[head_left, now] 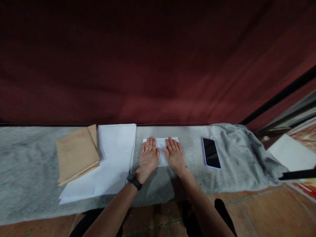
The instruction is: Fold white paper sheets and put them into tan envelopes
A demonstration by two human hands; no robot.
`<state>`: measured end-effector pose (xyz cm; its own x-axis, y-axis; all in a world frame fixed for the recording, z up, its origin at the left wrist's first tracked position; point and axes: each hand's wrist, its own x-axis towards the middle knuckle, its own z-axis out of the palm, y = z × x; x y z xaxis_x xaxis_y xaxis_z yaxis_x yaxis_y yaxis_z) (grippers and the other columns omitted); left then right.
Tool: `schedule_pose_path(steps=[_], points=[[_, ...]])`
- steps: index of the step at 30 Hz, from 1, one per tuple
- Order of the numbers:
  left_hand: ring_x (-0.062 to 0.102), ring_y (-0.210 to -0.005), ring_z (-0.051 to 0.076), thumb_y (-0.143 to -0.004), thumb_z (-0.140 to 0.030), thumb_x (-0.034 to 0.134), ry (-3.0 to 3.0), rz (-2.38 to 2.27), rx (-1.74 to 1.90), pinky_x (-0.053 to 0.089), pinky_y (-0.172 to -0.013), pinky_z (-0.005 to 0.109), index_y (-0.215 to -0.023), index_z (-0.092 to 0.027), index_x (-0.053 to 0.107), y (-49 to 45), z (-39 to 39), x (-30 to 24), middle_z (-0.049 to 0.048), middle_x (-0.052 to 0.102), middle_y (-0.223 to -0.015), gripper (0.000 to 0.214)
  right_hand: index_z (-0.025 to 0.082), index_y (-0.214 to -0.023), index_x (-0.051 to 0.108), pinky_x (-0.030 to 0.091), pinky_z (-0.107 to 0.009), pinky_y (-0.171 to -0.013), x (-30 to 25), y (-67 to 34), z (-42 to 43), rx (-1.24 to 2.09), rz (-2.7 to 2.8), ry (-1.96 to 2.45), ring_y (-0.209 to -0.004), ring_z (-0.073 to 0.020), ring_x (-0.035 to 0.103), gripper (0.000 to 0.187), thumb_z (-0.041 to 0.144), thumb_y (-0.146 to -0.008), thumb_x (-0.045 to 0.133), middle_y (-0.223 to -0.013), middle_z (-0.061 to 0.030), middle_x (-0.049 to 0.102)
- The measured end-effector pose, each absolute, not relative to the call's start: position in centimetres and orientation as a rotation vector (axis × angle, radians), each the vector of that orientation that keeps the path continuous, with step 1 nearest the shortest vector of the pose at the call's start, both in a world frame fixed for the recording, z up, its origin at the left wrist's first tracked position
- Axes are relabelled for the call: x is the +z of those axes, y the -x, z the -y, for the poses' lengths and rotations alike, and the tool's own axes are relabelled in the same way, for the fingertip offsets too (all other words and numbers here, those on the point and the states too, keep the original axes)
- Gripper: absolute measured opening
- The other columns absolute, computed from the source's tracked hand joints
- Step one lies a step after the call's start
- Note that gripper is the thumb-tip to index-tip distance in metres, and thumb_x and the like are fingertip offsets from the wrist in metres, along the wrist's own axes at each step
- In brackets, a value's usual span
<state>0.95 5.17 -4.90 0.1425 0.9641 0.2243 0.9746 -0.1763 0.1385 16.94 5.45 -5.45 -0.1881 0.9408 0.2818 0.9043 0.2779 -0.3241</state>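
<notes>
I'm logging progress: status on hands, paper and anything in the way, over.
Left hand and right hand flat on white paper. Paper on grey cloth. Smartphone right of them, seemingly not in the way.

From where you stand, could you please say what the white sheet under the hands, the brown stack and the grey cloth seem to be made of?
White sheet: likely matte paper, with thin, straight edges.
Brown stack: probably kraft paper, dull, thinly layered.
Grey cloth: soft fabric, perhaps fleece; loose folds.

left hand (149, 158): flat, palm-down | right hand (175, 157): flat, palm-down
</notes>
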Motion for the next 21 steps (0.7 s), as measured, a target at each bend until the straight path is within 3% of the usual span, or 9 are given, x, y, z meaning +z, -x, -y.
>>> schedule_pose_path(steps=[13, 21], points=[[0.033, -0.149, 0.028, -0.096, -0.029, 0.035, 2.225, 2.015, -0.478, 0.026, -0.122, 0.047, -0.150, -0.003, 0.040, 0.4, -4.4, -5.4, 0.0192, 0.039, -0.158, 0.060, 0.014, -0.154, 0.039, 0.024, -0.053, -0.120, -5.9, -20.0, -5.2, 0.046, 2.116, 1.798, -0.147, -0.0319, 0.035, 0.058, 0.045, -0.106, 0.026, -0.159, -0.0117, 0.039], [0.031, -0.150, 0.031, -0.097, -0.029, 0.035, 2.230, 2.049, -0.456, 0.025, -0.123, 0.049, -0.149, 0.003, 0.039, 1.1, -3.9, -5.2, 0.0233, 0.036, -0.158, 0.061, 0.013, -0.155, 0.038, 0.023, -0.052, -0.120, -6.0, -22.4, -4.4, 0.001, 2.122, 1.879, -0.148, -0.0327, 0.032, 0.058, 0.044, -0.106, 0.030, -0.160, -0.0125, 0.038]])
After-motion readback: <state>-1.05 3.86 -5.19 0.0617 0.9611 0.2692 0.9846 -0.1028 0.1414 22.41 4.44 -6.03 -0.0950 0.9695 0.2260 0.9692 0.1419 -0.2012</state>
